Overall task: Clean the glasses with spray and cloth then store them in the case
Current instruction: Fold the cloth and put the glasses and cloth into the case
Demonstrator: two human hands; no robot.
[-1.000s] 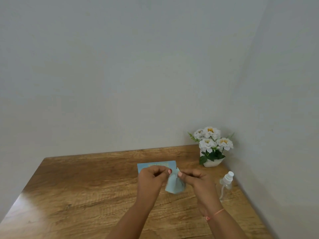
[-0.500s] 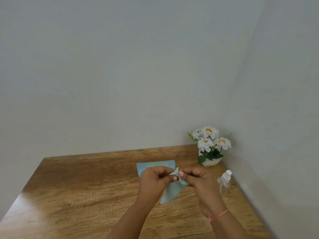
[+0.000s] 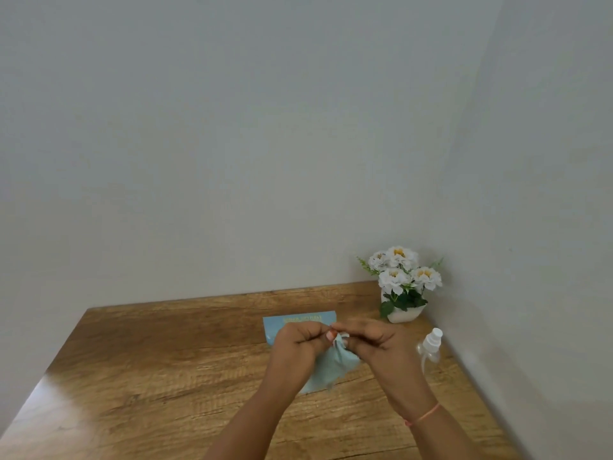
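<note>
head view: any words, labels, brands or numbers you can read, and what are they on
One line of gold lettering along the far edge of the blue flat item, probably the case: too blurred to read.
No label seen on the spray bottle.
No print seen on the cloth.
Nothing else in view bears text.

Lighting in my view is soft, even and moderately bright. Glare whitens the surface (image 3: 66, 403) at lower left. Shadows are faint. Wide-angle distortion bends the edges, and fine detail is slightly soft.
</note>
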